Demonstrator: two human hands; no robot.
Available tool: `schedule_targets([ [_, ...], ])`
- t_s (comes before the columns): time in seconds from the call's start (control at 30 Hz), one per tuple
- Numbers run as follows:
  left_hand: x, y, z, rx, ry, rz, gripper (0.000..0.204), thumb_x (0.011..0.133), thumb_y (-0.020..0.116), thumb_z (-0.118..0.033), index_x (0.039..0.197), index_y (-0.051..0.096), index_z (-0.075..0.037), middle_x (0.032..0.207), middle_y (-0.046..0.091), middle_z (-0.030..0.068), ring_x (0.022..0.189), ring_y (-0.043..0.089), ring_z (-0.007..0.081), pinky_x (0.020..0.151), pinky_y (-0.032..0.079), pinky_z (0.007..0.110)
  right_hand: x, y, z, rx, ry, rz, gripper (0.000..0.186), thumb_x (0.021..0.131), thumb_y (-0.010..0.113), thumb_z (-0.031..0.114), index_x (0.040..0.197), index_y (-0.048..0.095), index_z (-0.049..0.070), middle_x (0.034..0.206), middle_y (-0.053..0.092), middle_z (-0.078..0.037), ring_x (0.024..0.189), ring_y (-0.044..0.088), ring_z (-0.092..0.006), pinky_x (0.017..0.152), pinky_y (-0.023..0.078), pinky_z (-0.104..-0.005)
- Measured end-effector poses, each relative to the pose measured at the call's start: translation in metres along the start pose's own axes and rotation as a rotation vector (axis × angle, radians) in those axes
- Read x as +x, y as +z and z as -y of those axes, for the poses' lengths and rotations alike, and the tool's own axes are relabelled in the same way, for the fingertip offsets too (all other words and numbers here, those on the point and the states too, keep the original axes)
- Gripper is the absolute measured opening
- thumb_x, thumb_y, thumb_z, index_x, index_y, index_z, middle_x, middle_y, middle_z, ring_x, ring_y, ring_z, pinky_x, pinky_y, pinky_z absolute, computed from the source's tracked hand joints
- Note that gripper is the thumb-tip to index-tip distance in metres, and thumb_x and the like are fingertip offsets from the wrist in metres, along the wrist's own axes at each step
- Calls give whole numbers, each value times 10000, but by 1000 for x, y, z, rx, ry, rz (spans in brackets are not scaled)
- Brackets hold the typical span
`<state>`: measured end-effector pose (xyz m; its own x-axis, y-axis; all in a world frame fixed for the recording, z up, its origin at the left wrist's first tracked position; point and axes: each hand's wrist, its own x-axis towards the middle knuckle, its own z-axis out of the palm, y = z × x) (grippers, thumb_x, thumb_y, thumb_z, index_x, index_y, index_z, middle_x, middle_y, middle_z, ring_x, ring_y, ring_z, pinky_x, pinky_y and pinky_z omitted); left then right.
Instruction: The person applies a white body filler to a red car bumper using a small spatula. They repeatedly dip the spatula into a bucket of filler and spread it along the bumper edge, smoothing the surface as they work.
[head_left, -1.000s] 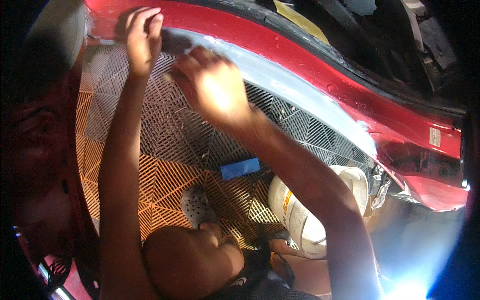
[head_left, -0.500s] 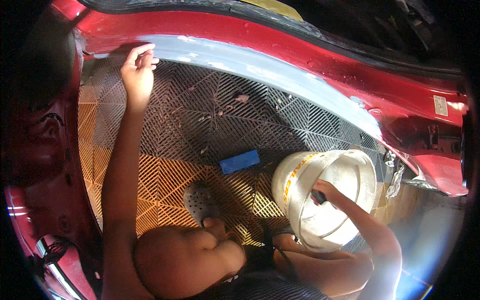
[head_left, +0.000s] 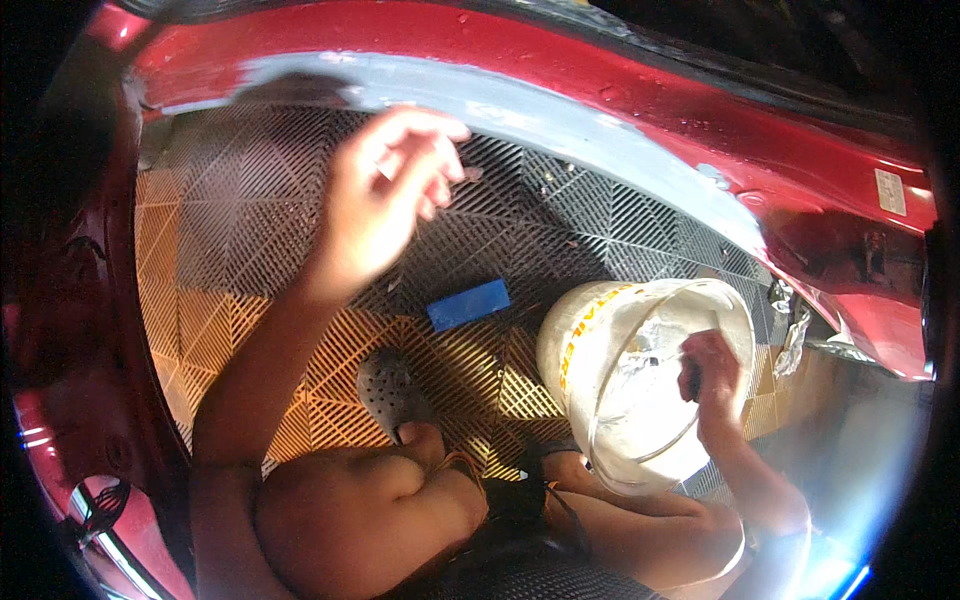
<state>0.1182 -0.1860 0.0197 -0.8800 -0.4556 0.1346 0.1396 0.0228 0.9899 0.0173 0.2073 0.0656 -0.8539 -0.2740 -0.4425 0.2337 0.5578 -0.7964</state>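
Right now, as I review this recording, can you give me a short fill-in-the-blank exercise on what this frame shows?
1. The right hand reaches into a white ____.
2. The flat block lying on the grid floor tiles is ____ in colour.
3. The left hand is raised below a grey-coated strip on a ____ car body panel.

Missing words: bucket; blue; red

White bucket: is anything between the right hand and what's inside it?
Nothing visible. The right hand already reaches over the rim into the open white bucket, gripping something dark that is too small to identify. The left hand is raised, apart.
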Motion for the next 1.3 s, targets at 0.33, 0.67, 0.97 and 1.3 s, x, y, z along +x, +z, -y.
schedule_targets([
  [0.33, -33, 85, 7, 107, 156, 249, 559, 968, 704, -99, 1448, 428, -21, 1375, 489, 162, 1205, 570, 251, 1004, 498, 386, 58, 146, 87, 839, -60, 290, 340, 1087, 522, 327, 1236, 602, 33, 1131, 665, -96, 1049, 642, -209, 979, 485, -368],
  [0.67, -31, -1, 24, 8, -361, 91, 176, 986, 638, -32, 1150, 577, -17, 1111, 670, 77, 972, 685, 134, 725, 617, 277, 77, 188, 73, 572, -13, 624, 397, 991, 669, 158, 1346, 597, -6, 1226, 683, -102, 1158, 647, -204, 1013, 516, -360],
  [0.97, -18, 6, 5, -396, -563, 204, 322, 1041, 591, -179, 1313, 543, -15, 1243, 650, 101, 1094, 655, 201, 893, 558, 362, 86, 152, 63, 386, -301, 690, 559, 975, 701, 92, 1486, 488, 8, 1383, 623, -126, 1248, 594, -187, 1087, 476, -355],
  [1.3, -29, 27, 7, -259, -404, 201, 288, 959, 735, -119, 1201, 609, -24, 1084, 682, 46, 1021, 648, 129, 919, 512, 294, 82, 160, 59, 204, -346, 487, 240, 910, 808, 108, 1089, 715, -23, 923, 744, -51, 847, 662, -82, 772, 540, -263],
])
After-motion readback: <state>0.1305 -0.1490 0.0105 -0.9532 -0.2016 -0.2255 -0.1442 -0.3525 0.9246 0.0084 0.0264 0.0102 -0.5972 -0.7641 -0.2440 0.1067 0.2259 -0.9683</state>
